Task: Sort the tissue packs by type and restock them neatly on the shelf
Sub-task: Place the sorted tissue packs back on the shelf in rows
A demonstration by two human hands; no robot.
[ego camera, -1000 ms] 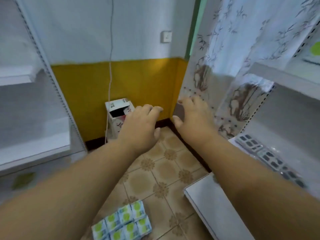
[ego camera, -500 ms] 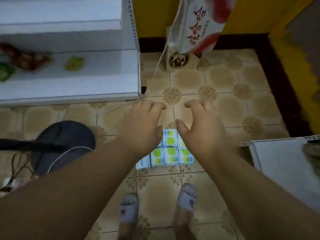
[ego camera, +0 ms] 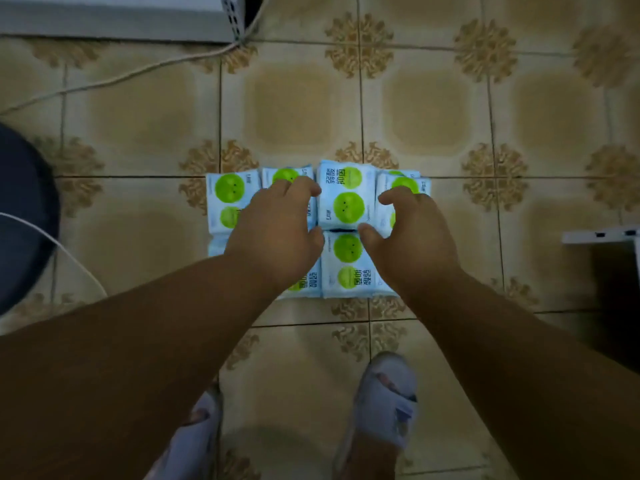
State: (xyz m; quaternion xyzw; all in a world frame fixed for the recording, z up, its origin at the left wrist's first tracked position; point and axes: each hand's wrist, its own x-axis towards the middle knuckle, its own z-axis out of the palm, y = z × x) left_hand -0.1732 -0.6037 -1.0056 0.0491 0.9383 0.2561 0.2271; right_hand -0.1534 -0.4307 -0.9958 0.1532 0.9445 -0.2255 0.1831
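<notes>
Several light-blue tissue packs (ego camera: 344, 199) with green circles lie in a tight block on the tiled floor. My left hand (ego camera: 277, 233) hovers over the block's left half, fingers loosely curled, holding nothing. My right hand (ego camera: 412, 233) hovers over the right half, fingers likewise spread and bent, its thumb near the seam between two middle packs. Whether the fingertips touch the packs I cannot tell. Both hands hide parts of the packs beneath them.
A white shelf base (ego camera: 114, 22) runs along the top left, with a white cable (ego camera: 114, 77) trailing from it across the floor. A dark round object (ego camera: 24, 216) sits at the left edge. Another white shelf corner (ego camera: 599, 235) is at the right. My sandalled feet (ego camera: 384, 400) stand below the packs.
The view swung down from the wall to the floor. Both hands dropped toward the tissue packs and now hang right over them.
</notes>
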